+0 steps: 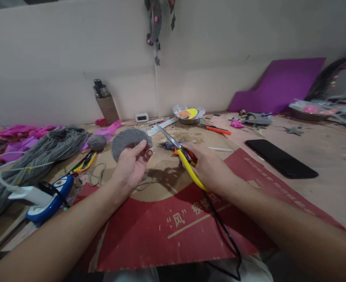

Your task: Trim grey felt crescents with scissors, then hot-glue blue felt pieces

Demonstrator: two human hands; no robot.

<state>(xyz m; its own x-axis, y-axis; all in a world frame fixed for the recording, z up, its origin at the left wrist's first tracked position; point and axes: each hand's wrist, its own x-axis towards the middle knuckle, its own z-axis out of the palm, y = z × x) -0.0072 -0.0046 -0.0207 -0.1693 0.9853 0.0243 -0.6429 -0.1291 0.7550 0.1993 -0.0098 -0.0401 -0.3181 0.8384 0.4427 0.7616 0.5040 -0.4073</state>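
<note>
Scissors [191,170] in right hand [209,166], fingers closed round handles, blades look nearly together. Left hand [128,164] pinches grey disc [125,141] at its right edge, thumb on top, disc raised over cardboard [149,231]. Disc near blades, not touching. Step looks like readying or trimming; a cut would call for opened blades, disc steady. Containers: back bowl [189,121] has clear plastic, yellow and orange pieces; right bowl [310,114] has plastic, something pink. Other contents unclear.
</note>
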